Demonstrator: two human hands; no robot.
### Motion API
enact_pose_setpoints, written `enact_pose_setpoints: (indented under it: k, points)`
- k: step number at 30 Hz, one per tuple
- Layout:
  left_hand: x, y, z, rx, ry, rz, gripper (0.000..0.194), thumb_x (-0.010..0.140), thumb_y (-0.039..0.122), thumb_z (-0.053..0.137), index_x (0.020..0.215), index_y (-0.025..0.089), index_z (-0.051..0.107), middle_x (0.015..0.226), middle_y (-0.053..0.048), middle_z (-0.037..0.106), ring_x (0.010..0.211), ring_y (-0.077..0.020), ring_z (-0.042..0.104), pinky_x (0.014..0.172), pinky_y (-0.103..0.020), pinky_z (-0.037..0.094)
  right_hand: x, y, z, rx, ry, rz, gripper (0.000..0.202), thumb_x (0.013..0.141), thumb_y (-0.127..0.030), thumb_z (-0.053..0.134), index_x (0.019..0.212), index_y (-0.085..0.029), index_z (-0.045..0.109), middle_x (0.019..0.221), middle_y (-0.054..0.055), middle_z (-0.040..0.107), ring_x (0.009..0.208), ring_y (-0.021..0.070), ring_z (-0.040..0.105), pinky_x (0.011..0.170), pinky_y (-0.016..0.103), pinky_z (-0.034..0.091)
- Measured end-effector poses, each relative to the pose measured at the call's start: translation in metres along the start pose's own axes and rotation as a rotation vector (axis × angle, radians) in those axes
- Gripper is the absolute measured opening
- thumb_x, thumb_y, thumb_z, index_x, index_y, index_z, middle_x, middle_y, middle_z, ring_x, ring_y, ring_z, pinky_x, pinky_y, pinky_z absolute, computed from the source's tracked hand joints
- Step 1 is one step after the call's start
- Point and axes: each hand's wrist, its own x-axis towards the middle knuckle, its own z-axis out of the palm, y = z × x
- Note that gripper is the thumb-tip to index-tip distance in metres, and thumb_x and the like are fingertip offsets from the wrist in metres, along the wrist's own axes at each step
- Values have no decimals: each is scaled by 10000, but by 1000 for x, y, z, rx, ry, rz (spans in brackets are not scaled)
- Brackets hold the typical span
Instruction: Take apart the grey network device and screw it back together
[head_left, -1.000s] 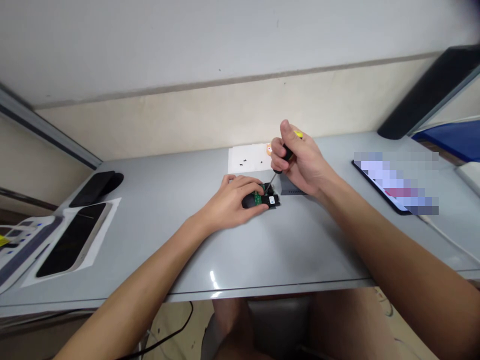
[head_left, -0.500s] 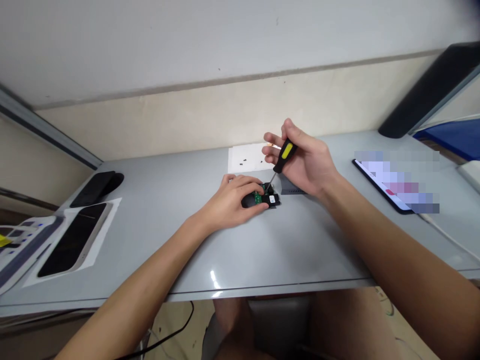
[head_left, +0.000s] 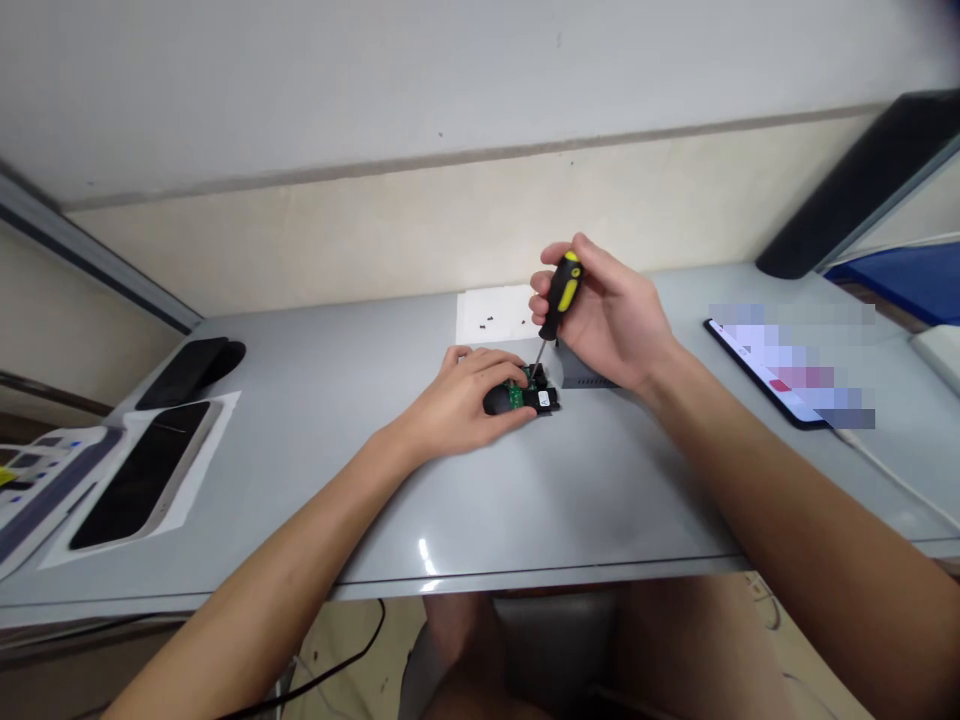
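Note:
On the grey desk sits a small green circuit board with black parts [head_left: 541, 398], one of which bears a white sticker. My left hand [head_left: 472, 400] grips the board from its left side, thumb along the near edge and fingers over the far part. My right hand [head_left: 611, 310] is closed around the black and yellow handle of a screwdriver [head_left: 562, 292]. The screwdriver leans, its metal shaft running down to the board near my left fingertips. Exactly what the tip touches is too small to tell. A dark grey box with slots [head_left: 589, 374] lies partly hidden beneath my right hand.
Behind the board, a white paper [head_left: 495, 312] carries several tiny dark screws. To the left are a phone [head_left: 142, 475] on paper, a black object [head_left: 184, 373] and a white power strip [head_left: 52, 490]. A lit phone [head_left: 787, 375] with a cable lies right, near a black column [head_left: 855, 185].
My right fingers have curled closer around the handle, and the screwdriver has turned and stands slightly steeper. My left hand and the board have stayed in place.

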Motion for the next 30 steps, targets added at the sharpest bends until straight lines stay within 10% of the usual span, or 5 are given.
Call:
enact_pose_setpoints:
  k: [5,11,17,23,30]
  points:
    - [0,-1,0,8,-1,8,226,1000,466,668,1051,249,703,1319,-59,739,1224,-290,669,1107,-472,390,-3,-1,2,-9,-4,-19,588,666,-625,955,830,-249,533,873,-2,604,768,147,608,668,307,495]
    - [0,-1,0,-4,0,2,229,992,465,679,1051,245,702,1332,-66,734,1243,-296,663,1099,-473,396,2,1,0,-78,27,-36,564,796,-694,828,783,-258,472,642,-75,357,560,100,403,570,283,399]
    - [-1,0,0,-14,18,-12,217,970,453,707,1002,239,687,1347,-62,727,1239,-294,664,1114,-480,393,1,-2,2,-59,-29,-64,511,878,-762,693,956,-257,672,695,-28,474,630,136,521,613,303,445]
    - [-1,-2,0,-9,18,20,202,992,438,692,1030,239,696,1336,-61,729,1234,-286,665,1110,-466,386,0,0,1,-51,2,-71,558,737,-692,878,783,-245,546,808,-6,548,762,141,601,674,291,507]
    - [0,-1,1,-7,12,10,200,985,427,700,1041,235,697,1321,-53,735,1239,-281,668,1099,-452,376,3,2,0,-45,20,-29,636,799,-824,713,716,-249,453,598,-72,323,505,92,322,513,282,385]
